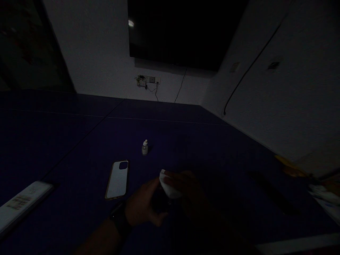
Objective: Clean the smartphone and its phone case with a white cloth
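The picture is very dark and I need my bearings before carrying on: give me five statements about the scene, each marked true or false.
1. The right-hand grip touches a soft white cloth or tissue. True.
2. The black wristwatch is on the right wrist. False: it is on the left wrist.
3. The small bottle with a white top stands upright. True.
4. The pale rectangular phone case with a camera cutout touches the bottle. False: they are apart.
5. The long printed white box lies left of the phone case. True.

Dark screen (183,32) on wall (92,53); sockets (152,79), plant (137,80) below.
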`<state>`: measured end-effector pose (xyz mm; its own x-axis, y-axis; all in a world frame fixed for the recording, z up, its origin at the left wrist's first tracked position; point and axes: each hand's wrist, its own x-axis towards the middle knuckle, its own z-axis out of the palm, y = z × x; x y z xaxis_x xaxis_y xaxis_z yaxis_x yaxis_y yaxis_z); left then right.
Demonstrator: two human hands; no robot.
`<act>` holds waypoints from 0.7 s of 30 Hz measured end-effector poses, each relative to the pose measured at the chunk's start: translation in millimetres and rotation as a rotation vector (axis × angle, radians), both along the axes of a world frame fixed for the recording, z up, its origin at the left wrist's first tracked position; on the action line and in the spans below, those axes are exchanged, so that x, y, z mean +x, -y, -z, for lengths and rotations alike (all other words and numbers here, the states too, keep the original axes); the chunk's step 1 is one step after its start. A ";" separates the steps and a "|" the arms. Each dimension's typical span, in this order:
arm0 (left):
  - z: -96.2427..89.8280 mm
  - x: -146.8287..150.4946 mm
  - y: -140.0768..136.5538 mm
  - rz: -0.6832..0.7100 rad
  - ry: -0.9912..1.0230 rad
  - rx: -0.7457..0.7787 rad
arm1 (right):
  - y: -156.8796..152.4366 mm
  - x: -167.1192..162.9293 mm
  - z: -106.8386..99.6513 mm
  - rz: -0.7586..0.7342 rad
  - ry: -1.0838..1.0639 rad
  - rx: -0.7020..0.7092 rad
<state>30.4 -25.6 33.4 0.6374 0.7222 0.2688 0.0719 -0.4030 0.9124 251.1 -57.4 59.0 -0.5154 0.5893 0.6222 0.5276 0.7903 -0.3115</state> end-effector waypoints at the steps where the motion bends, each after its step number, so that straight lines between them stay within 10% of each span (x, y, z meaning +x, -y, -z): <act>1: 0.4 0.4 0.0 -0.002 -0.002 0.025 | -3.3 -2.9 -0.6 0.053 -0.026 -0.038; 11: 1.4 -2.4 -0.9 0.014 -0.035 -0.085 | 15.7 19.1 5.0 -0.157 0.095 0.065; 21: -0.2 -0.5 0.9 -0.013 -0.032 0.014 | -12.8 2.1 -4.5 0.022 -0.034 -0.037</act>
<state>29.9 -26.6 33.6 0.6362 0.7268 0.2588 0.1059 -0.4145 0.9039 253.2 -44.5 63.5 -0.4809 0.6231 0.6168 0.5336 0.7663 -0.3579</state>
